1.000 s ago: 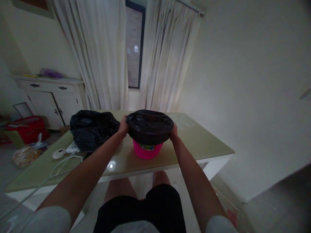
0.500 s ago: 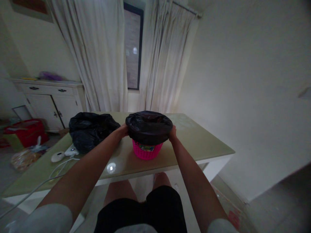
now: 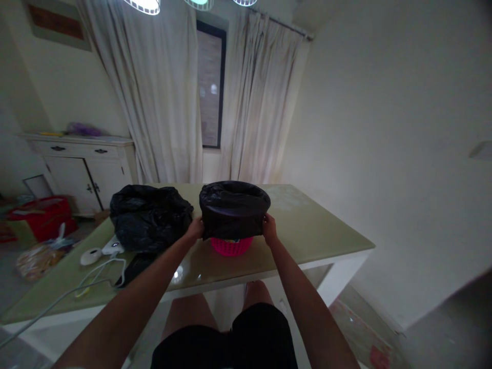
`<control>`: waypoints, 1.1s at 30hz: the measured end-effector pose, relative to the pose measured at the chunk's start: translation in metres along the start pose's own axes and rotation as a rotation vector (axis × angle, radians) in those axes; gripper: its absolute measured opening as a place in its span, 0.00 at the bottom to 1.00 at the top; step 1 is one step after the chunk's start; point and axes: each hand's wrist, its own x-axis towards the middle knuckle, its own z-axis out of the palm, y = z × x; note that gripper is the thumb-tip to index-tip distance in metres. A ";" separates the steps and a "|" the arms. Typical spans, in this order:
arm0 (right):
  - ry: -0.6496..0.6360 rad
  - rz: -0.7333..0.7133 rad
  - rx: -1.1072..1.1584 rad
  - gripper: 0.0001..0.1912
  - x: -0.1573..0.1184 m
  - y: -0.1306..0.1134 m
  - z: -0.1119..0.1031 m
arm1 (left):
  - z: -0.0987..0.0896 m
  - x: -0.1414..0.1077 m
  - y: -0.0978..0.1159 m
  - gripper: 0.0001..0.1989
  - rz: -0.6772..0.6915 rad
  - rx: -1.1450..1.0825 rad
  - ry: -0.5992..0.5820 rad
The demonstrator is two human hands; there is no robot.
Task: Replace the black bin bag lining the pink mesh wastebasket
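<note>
A pink plastic basket (image 3: 231,248) stands upright on the table in front of me. A black plastic bag (image 3: 235,221) lines it, its edge folded down over the outside so that only the basket's lower part shows. On the near left side, my left hand (image 3: 195,228) is closed on the bag's hanging edge. Opposite it, my right hand (image 3: 269,227) grips the same edge with bent fingers. Left of the basket lies a second, crumpled heap of black plastic bags (image 3: 148,218), close to my left hand.
The green-topped table (image 3: 307,225) stretches to both sides. A white power strip (image 3: 113,246) with a cable and a white round object (image 3: 91,256) lie on its left. Behind are a white cabinet (image 3: 77,171) and curtains (image 3: 165,102); a wall (image 3: 376,138) rises on the right.
Both hands have moved down, drawing the bag's folded edge lower over the pink basket, so less of the basket and its label shows. My view has tilted up slightly.
</note>
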 end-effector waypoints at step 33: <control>-0.064 0.088 -0.809 0.23 -0.061 0.028 -0.027 | -0.024 -0.041 -0.091 0.48 0.471 0.338 -0.023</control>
